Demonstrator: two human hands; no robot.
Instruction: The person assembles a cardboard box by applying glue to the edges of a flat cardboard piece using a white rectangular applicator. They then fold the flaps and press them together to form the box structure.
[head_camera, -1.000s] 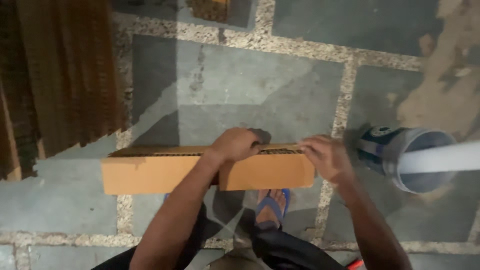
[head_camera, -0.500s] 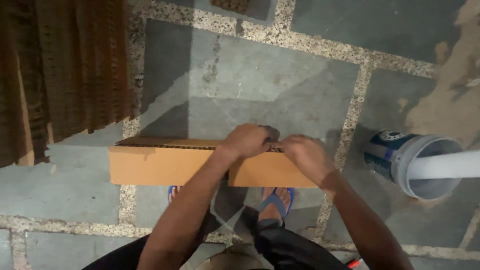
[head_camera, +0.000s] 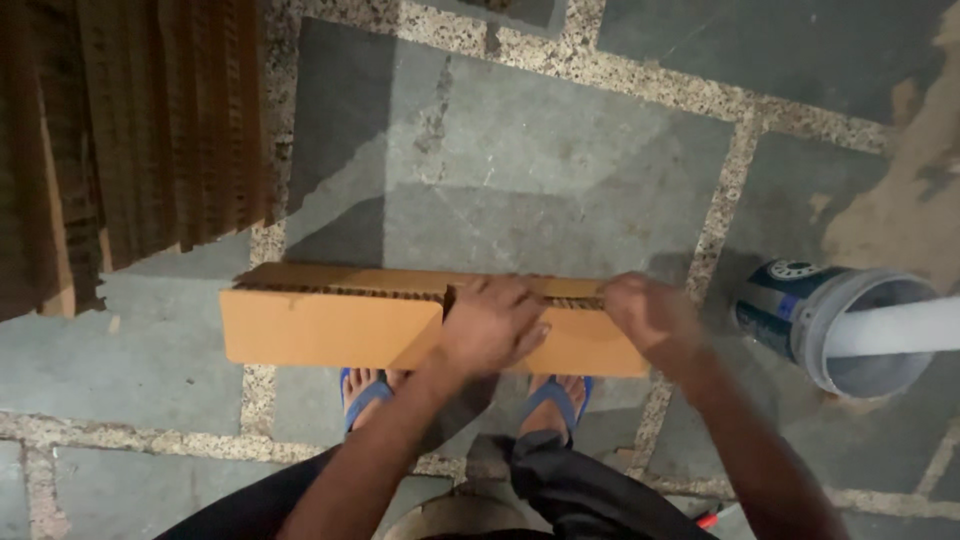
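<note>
Open stone floor (head_camera: 520, 170) was left beyond the cardboard (head_camera: 330, 325), hemmed by stacked sheets (head_camera: 130, 130) leftward and a bucket (head_camera: 850, 325) rightward.

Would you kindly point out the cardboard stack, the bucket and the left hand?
cardboard stack (head_camera: 320, 325), head view, front face.
bucket (head_camera: 790, 310), head view, dark outer wall.
left hand (head_camera: 495, 325), head view, back of hand.
</note>
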